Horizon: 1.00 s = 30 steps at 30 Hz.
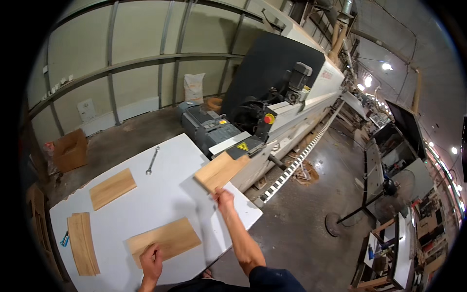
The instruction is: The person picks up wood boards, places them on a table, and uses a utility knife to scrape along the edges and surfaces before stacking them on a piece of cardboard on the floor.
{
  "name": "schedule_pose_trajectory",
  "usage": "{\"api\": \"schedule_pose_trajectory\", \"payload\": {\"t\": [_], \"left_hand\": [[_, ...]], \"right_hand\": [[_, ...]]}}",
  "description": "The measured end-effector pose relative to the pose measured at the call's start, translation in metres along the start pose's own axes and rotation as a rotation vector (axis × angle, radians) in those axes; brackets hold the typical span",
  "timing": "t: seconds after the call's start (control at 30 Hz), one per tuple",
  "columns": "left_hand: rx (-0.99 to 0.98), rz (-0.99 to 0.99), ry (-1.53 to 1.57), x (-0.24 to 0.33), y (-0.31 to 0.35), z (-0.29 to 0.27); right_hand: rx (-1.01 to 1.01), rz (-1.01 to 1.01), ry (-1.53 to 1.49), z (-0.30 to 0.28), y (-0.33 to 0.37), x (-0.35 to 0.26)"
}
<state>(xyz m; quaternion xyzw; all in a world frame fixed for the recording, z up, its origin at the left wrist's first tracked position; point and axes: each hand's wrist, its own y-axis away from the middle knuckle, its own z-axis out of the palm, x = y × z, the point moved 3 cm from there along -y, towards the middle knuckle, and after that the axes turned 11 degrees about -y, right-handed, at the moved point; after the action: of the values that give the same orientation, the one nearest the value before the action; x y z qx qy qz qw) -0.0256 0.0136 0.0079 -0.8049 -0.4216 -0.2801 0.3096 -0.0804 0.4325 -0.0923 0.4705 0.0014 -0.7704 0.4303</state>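
Observation:
At the table's right corner, my right hand pinches the near edge of a light-brown wooden board. That board's far end lies at the machine's feed end, next to a yellow warning triangle. Lower down, my left hand is over the near left part of a second wooden board, its fingers curled closed. Whether anything is inside those fingers is hidden. A third wooden board lies flat farther left. Several narrow wooden strips lie together near the left edge of the white table.
A wrench and a small blue tool lie on the table. The long machine has a red stop button; a toothed white rail runs alongside. A pedestal fan, cardboard box and sack stand around.

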Motion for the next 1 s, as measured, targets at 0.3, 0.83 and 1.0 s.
{"api": "schedule_pose_trajectory", "payload": {"t": [0.3,0.83,1.0], "left_hand": [[-0.115,-0.239,0.961,0.039,-0.058,0.064],[-0.065,-0.328,1.008,0.040,-0.030,-0.026],[-0.112,-0.212,0.966,0.028,-0.030,-0.041]], "right_hand": [[-0.347,0.046,-0.089,0.020,0.237,0.064],[-0.445,0.043,-0.043,0.041,0.248,0.007],[-0.281,-0.116,-0.053,0.038,0.233,-0.007]]}}
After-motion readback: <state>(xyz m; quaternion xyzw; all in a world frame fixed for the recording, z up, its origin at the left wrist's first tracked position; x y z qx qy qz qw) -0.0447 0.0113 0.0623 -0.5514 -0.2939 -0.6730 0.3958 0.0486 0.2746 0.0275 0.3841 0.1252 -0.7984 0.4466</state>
